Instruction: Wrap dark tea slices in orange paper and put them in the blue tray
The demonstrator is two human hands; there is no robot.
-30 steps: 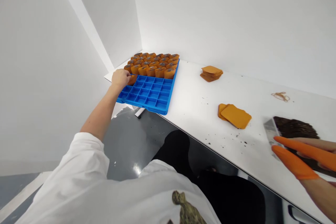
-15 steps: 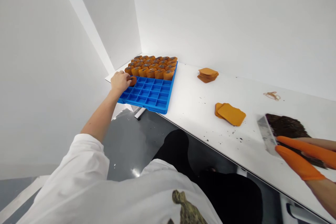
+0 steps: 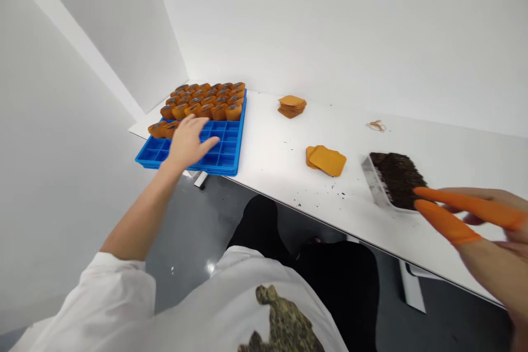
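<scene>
My left hand (image 3: 188,142) is over the blue compartment tray (image 3: 226,160), thumb spread away from the fingers and nothing visible in it. Just beyond its fingers stand two orange rolled pieces (image 3: 163,130) in the tray's left compartments; the hand partly hides one. Rows of similar orange rolled pieces (image 3: 206,102) with dark tops fill the far part. My right hand (image 3: 478,220) wears orange finger cots on thumb and forefinger. Their tips are close but slightly apart, at the right edge of a clear box (image 3: 374,181) of thin dark strips (image 3: 398,176).
A stack of orange sheets (image 3: 292,105) lies near the wall, and several more orange sheets (image 3: 328,160) lie mid-table. Rubber bands (image 3: 376,126) lie behind the box. Dark crumbs dot the white table (image 3: 264,143). Its front edge runs before my legs.
My left hand has let go of an orange rolled piece in the tray and drawn back, opening. My right hand has pulled back from over the dark strips. The view has shifted rightward.
</scene>
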